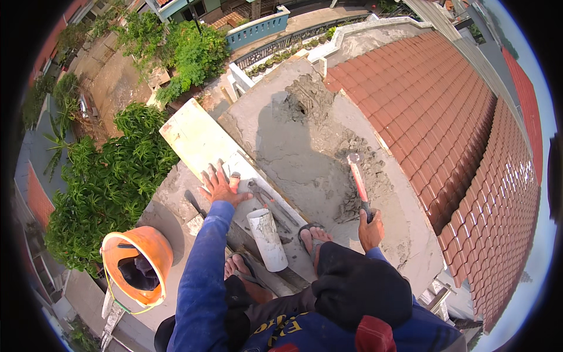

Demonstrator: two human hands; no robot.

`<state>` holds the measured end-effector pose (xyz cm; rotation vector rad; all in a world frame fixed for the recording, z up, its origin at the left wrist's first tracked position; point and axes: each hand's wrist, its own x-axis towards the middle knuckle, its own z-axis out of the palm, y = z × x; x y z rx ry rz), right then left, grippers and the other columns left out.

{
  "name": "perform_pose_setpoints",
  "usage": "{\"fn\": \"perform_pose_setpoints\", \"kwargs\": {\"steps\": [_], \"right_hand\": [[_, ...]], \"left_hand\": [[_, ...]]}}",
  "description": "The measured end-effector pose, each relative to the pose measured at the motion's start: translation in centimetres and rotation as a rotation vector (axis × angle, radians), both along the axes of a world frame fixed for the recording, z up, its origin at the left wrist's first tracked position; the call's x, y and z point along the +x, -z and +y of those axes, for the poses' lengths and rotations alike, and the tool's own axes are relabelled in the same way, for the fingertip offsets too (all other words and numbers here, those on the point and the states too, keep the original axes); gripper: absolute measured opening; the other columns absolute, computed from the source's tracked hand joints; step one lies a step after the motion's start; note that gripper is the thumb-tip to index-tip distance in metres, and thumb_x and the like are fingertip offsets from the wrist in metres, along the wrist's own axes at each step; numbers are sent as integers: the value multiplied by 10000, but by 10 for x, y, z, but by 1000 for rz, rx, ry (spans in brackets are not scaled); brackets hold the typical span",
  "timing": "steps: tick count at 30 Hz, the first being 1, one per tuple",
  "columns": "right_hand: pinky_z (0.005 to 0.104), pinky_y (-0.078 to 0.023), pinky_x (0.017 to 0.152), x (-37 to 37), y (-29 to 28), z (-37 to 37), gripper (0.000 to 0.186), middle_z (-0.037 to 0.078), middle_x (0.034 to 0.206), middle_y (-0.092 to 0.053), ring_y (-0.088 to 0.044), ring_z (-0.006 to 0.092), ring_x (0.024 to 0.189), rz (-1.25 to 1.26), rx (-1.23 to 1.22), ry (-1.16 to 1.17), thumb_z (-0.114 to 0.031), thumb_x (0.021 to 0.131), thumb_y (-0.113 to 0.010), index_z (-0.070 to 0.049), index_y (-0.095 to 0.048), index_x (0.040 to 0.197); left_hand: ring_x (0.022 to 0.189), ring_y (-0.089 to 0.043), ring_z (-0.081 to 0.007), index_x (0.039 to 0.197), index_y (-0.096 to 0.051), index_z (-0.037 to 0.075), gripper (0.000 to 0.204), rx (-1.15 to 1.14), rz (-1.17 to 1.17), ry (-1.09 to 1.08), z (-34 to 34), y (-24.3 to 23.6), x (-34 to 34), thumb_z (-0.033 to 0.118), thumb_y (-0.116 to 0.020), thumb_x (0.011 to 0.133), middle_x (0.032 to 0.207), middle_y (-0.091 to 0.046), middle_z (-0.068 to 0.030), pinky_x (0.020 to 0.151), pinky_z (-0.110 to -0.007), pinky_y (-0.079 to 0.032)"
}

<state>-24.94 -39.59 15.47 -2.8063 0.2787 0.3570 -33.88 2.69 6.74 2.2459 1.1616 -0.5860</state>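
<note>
The right hand (370, 229) is closed around the black grip of a hammer (359, 183), whose red shaft runs away from the fist, its head at the far end over the grey cement (375, 173). The cement spreads ahead of this hand and off to its left, rough and lumpy close by, smoother farther over. To the hand's right rises a brown tiled roof (404, 105).

The left hand (219, 186) is open, palm down and fingers spread, at the near part of a pale wooden board (202, 138) that stretches away beyond it. Just right of its fingers is a small orange-handled tool (234, 182); whether they touch it I cannot tell. A little farther right lies a metal tool (267, 196). Nearer the body than this hand, and to its right, is a white pipe (267, 240) smeared with cement, between the sandalled feet (315, 236). Behind the hand, to its left, an orange bucket (164, 249) holds a dark cloth (141, 273).
</note>
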Motion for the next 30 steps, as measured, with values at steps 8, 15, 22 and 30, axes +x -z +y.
{"fn": "perform_pose_setpoints", "kwargs": {"steps": [8, 15, 22, 30], "right_hand": [[525, -499, 844, -79, 83, -46, 407, 238, 988, -675, -652, 468, 954, -162, 10, 18, -332, 990, -652, -7, -541, 1209], [501, -501, 829, -52, 17, -15, 486, 269, 1179, -571, -609, 453, 1032, -50, -27, -153, -292, 929, -729, 25, -534, 1241], [446, -512, 806, 15, -18, 59, 418, 189, 1116, -577, -615, 360, 939, -180, 352, -639, -233, 919, -736, -11, -586, 1241], [395, -524, 757, 28, 17, 75, 319, 159, 1050, -621, -639, 283, 823, 22, 479, -521, -209, 948, -711, -21, -642, 1197]], "left_hand": [[1594, 126, -400, 1674, 36, 279, 1598, 9, 40, 33, -3, -6, 6, 508, -1004, 483, 1749, 30, -141, 1225, -678, 56], [1595, 60, -430, 1675, -48, 249, 1348, 108, -48, 35, 2, 25, -13, 495, -918, 675, 1742, -26, -164, 1207, -722, -1], [1580, -145, -441, 1569, -442, 138, 811, 206, -378, 95, -11, 29, -34, 231, -804, 849, 1702, -202, -234, 1217, -700, -70], [1435, -406, -510, 1582, -331, 13, 812, 155, -476, 140, -3, 2, -2, 83, -698, 861, 1575, -353, -367, 1139, -474, -431]]}}
